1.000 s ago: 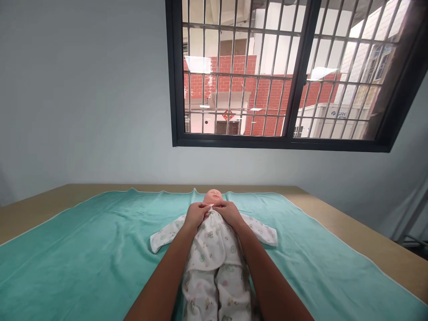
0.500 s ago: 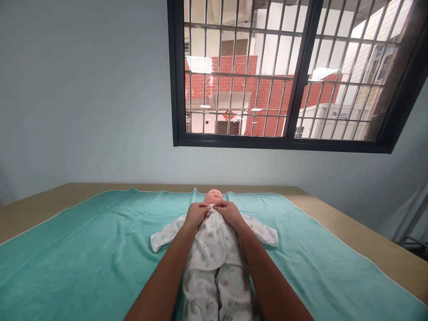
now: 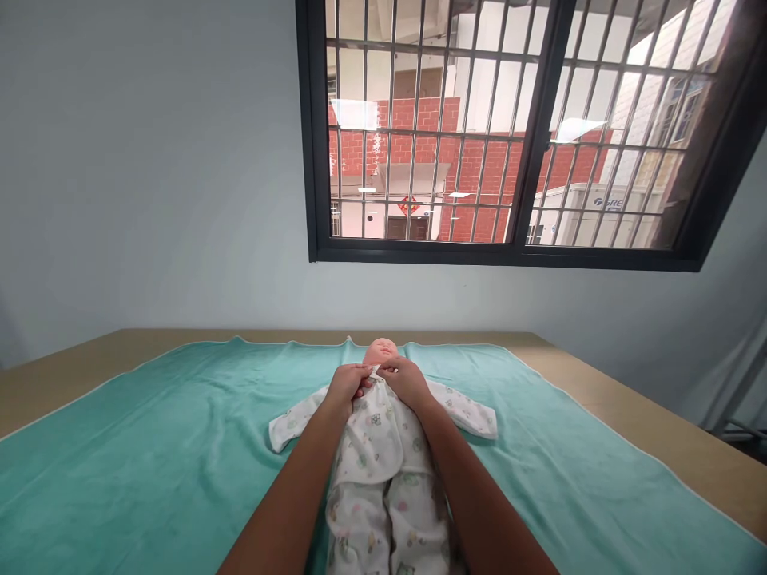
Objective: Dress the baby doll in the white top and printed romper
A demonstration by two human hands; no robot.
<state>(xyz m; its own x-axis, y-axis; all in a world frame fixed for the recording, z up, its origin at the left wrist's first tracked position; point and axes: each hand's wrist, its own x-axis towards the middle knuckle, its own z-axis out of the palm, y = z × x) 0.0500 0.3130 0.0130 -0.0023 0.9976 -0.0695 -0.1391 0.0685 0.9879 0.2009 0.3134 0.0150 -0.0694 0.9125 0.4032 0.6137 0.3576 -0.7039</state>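
A baby doll (image 3: 382, 349) lies on its back, head toward the wall, dressed in a white patterned baby shirt (image 3: 376, 443) and matching trousers (image 3: 413, 519). The shirt's sleeves spread out to both sides. My left hand (image 3: 348, 383) pinches the shirt's neckline on the left, just below the doll's chin. Close beside it, my right hand (image 3: 407, 382) has its fingertips pressed together at the same collar. Exactly what fabric edge or fastening lies between the fingertips is too small to make out. My forearms run along both sides of the doll's body.
A green blanket (image 3: 197, 455) with a pale edge covers most of the wooden table (image 3: 605, 391). Behind it rises a grey wall (image 3: 180, 200) with a barred, dark-framed window (image 3: 413, 253). Dark metal tubing (image 3: 734, 431) stands at the far right.
My right hand has shifted slightly up and left at the collar, its fingers more bent. My left hand stays nearly in place at the neckline. The doll lies as before.
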